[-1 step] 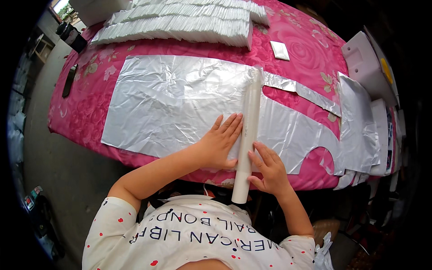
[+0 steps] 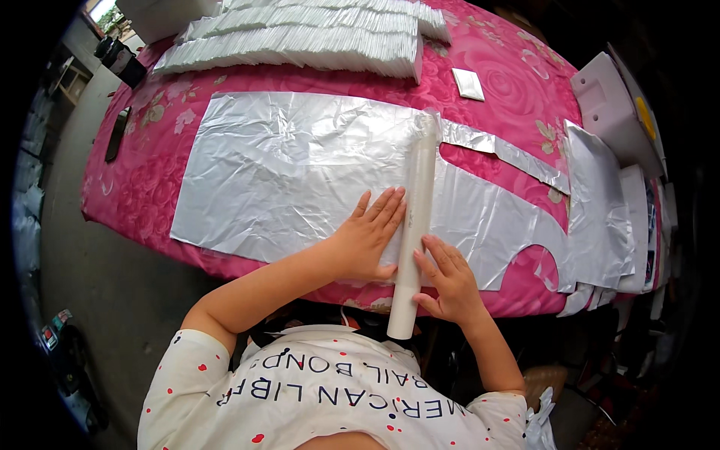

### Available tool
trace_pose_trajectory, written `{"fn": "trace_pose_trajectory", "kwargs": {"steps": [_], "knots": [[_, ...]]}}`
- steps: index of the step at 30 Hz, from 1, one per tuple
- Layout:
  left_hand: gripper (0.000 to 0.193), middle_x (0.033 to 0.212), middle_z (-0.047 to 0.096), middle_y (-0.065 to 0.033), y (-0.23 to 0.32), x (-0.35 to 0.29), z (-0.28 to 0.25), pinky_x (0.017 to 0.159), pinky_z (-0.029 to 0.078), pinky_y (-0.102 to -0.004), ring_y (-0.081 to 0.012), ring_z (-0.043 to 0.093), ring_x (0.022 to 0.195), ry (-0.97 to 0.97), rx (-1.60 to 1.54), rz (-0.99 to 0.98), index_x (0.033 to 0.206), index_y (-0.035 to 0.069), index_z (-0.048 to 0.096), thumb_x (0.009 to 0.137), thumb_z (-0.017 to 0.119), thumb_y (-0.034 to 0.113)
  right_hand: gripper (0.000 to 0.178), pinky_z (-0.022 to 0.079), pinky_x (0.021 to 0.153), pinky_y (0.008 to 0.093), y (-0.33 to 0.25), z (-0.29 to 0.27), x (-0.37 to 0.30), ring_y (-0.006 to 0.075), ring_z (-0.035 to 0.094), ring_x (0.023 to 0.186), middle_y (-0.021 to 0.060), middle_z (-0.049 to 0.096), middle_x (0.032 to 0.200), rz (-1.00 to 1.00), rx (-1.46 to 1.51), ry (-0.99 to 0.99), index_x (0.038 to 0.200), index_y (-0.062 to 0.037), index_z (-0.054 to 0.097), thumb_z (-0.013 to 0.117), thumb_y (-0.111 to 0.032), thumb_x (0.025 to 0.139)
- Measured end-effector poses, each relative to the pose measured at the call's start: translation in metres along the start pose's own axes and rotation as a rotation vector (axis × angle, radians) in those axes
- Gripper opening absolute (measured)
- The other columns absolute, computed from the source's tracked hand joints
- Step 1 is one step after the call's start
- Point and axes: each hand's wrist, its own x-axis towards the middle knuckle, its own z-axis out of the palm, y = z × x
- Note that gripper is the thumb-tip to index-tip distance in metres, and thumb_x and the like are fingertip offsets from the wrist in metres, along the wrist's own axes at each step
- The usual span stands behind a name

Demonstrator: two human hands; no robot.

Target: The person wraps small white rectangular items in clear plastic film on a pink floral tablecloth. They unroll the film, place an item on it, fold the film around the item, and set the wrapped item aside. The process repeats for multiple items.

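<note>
A thin, shiny whitish plastic sheet with curved cutouts and a narrow strap, shaped like a disposable apron (image 2: 262, 165), lies spread across the table. Across it rests a long white tube (image 2: 411, 247), its near end sticking out past the table edge towards me. My left hand (image 2: 373, 236) lies flat on the sheet, fingers stretched, fingertips and thumb at the tube's left side. On the tube's other side, my right hand (image 2: 450, 281) is open, its fingers extended and touching or nearly touching the tube. Neither hand is wrapped around it.
The table has a pink floral cloth (image 2: 142, 176). Rows of folded white packets (image 2: 300, 49) stand at the back, with a single packet (image 2: 468, 84) apart. A phone (image 2: 118, 135) and black bottle (image 2: 120, 61) are at left. White foam boxes (image 2: 611, 101) and more sheets (image 2: 596, 202) occupy the right.
</note>
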Motion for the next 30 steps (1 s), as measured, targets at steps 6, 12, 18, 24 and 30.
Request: {"fn": "trace_pose_trajectory", "kwargs": {"steps": [6,12,18,24,30], "knots": [[0.081,0.144,0.028,-0.0196,-0.016,-0.052,-0.029,0.109,0.019,-0.0469,-0.0331,0.024,0.135,0.173,-0.138,-0.033,0.138,-0.004,0.025,0.074,0.064,0.026,0.066,0.014,0.110,0.0451,-0.021,0.022,0.040,0.0315,0.028,0.134,0.0135,0.037,0.142,-0.076,0.035,-0.118,0.131,-0.0088,0.046,0.047,-0.055,0.084],[0.061,0.128,0.050,-0.0157,-0.047,-0.156,-0.046,0.099,0.037,-0.0403,-0.0315,0.048,0.118,0.382,-0.113,-0.212,0.129,-0.001,0.043,0.074,0.065,0.013,0.060,0.035,0.101,0.0434,-0.076,0.050,0.103,0.0337,0.046,0.121,0.0149,0.053,0.126,-0.453,0.836,-0.292,0.119,-0.0026,0.055,0.049,-0.052,0.086],[0.051,0.121,0.055,-0.0161,-0.054,-0.231,-0.049,0.095,0.041,-0.0403,-0.0325,0.052,0.112,0.447,0.010,-0.403,0.122,0.000,0.050,0.074,0.064,0.010,0.062,0.034,0.100,0.0440,-0.046,0.046,0.136,0.0326,0.042,0.124,0.0137,0.050,0.130,-0.351,0.430,-0.122,0.123,-0.0062,0.053,0.050,-0.054,0.084],[0.048,0.121,0.055,-0.0149,-0.068,-0.239,-0.053,0.095,0.041,-0.0406,-0.0316,0.052,0.112,0.442,0.090,-0.418,0.121,0.000,0.051,0.076,0.063,0.012,0.063,0.020,0.110,0.0445,-0.057,0.078,0.175,0.0289,0.029,0.133,0.0119,0.038,0.140,-0.502,0.051,-0.245,0.131,-0.0079,0.045,0.048,-0.051,0.085],[0.048,0.122,0.055,-0.0154,-0.067,-0.237,-0.052,0.095,0.041,-0.0405,-0.0321,0.052,0.112,0.516,-0.003,-0.447,0.121,-0.001,0.051,0.076,0.062,0.012,0.062,0.018,0.110,0.0453,-0.100,0.127,0.229,0.0298,0.028,0.133,0.0115,0.036,0.142,-0.601,0.128,-0.170,0.131,-0.0089,0.045,0.047,-0.051,0.085]]}}
